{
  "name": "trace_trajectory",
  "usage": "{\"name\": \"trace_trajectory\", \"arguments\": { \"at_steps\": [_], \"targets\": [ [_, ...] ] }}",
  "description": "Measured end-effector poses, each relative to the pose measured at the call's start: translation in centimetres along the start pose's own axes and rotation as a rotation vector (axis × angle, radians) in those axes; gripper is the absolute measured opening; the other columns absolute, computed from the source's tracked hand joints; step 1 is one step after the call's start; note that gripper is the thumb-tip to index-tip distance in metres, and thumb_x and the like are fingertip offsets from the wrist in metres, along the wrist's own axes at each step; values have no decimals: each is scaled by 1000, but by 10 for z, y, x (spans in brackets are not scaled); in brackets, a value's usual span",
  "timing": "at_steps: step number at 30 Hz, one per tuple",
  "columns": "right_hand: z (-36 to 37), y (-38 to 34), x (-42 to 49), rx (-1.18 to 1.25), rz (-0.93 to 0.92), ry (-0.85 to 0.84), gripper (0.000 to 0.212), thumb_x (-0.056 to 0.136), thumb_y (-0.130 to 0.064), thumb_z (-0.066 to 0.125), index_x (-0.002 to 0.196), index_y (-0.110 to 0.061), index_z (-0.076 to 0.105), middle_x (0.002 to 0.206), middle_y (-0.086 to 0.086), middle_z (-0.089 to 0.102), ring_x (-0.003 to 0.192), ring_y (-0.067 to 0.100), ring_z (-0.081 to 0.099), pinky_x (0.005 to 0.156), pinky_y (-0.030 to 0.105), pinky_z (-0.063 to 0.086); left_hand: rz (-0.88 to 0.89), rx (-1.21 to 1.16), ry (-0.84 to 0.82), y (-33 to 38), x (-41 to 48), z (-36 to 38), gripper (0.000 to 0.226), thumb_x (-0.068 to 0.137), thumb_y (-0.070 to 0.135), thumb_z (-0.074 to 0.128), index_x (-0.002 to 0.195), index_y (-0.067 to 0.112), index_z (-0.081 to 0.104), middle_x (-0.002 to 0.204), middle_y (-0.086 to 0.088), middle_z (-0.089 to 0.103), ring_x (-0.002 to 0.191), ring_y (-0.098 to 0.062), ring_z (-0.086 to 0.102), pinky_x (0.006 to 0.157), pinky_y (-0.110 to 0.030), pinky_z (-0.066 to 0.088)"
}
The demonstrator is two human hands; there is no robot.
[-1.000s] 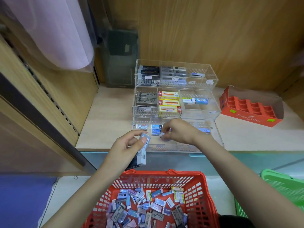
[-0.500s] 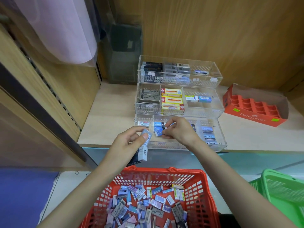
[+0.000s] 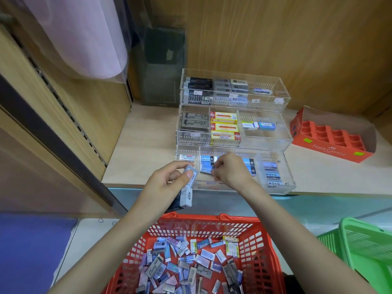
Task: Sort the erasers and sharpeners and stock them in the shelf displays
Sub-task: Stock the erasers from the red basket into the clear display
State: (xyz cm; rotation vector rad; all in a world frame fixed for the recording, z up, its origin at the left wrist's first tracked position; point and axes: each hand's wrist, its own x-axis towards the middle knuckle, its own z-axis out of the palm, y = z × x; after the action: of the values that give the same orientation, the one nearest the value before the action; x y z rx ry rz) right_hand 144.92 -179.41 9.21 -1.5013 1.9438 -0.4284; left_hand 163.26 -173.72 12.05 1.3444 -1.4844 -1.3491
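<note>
1. An orange carton (image 3: pixel 328 150) printed "Faber-Castell" lies on the right of the wooden shelf (image 3: pixel 144 145), with rows of moulded pockets inside.
2. A green plastic basket (image 3: pixel 364 247) sits at the lower right, cut off by the frame edge.
3. A pale pink cloth (image 3: pixel 84 35) hangs at the upper left.
4. A dark, smoky box (image 3: pixel 163 66) stands in the shelf's back corner against the wood-grain back wall (image 3: pixel 275 39).
5. A slotted rail (image 3: pixel 70 116) runs diagonally down the left panel.
6. A blue surface (image 3: pixel 31 251) fills the lower left corner.

Your left forearm (image 3: pixel 101 240) and right forearm (image 3: pixel 297 230) show bare from the bottom edge to the wrists, your left hand (image 3: pixel 167 184) and right hand (image 3: pixel 231 171) are bare as well, and a dark scrap (image 3: pixel 291 282) under your right arm may be clothing.
</note>
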Motion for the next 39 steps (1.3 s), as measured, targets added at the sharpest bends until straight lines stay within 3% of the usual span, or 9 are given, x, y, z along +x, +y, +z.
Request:
{"name": "trace_trajectory", "arguments": {
  "at_steps": [4,7,13,21,28,31,34,36,39],
  "targets": [
    [-4,3,0,-82,-26,-75,13,80,-2,65,88,6,71,93,22,70,82,31,66,69,32,51,3,-31,-9,0,-1,-2,10,83,48,62,93,48,64,85,-2,72,82,-27,69,84,-53,49],
    [-3,-2,1,-157,-21,-71,17,81,-7,67,91,7,67,90,22,68,76,29,63,65,32,48,5,-36,-10,-2,-1,-2,10,81,51,61,91,50,63,86,0,73,82,-25,69,86,-54,51],
    [2,-6,3,-344,-34,-88,42,80,-17,71,59,-13,35,69,6,43,76,25,47,61,26,33,11,-33,-14,-4,-1,-3,15,82,51,62,94,42,63,88,0,73,82,-19,70,87,-51,51],
    [9,-8,9,-338,-51,-58,45,80,-23,73,58,-12,35,60,1,39,73,26,46,62,29,33,7,-34,-17,-4,-2,-3,23,77,48,56,98,38,61,88,1,72,80,-19,70,83,-49,52],
    [-6,-15,-1,-455,-163,-16,16,83,-7,61,78,-6,46,101,17,59,91,32,56,69,31,40,-33,0,28,-6,-3,0,19,82,36,67,90,25,54,71,3,69,69,-8,64,75,-31,47],
    [-20,-12,-28,-158,-286,-20,17,87,-10,60,104,-10,60,83,2,60,78,15,56,64,23,38,-42,-28,-11,-2,-7,0,36,75,46,70,84,17,51,73,-4,72,69,-19,66,74,-40,48],
    [-26,-8,-73,358,-371,-257,25,90,-4,57,105,-24,62,80,-11,61,68,-2,54,69,13,43,-6,-57,-58,1,-9,2,34,76,41,70,81,13,51,72,-11,71,64,-20,61,66,-36,44],
    [-25,-4,-90,628,-359,-380,28,88,0,60,102,-24,62,83,-5,64,76,2,58,72,16,46,9,-65,-71,3,-9,4,32,74,39,66,79,11,52,72,-13,70,61,-17,59,63,-32,43],
    [-17,-3,-91,789,-291,-331,17,84,-8,68,98,-16,62,76,4,63,72,13,59,64,20,46,41,-50,-101,4,-8,7,31,77,39,63,78,9,55,66,-8,67,58,-11,55,62,-28,41]
  ]
}}
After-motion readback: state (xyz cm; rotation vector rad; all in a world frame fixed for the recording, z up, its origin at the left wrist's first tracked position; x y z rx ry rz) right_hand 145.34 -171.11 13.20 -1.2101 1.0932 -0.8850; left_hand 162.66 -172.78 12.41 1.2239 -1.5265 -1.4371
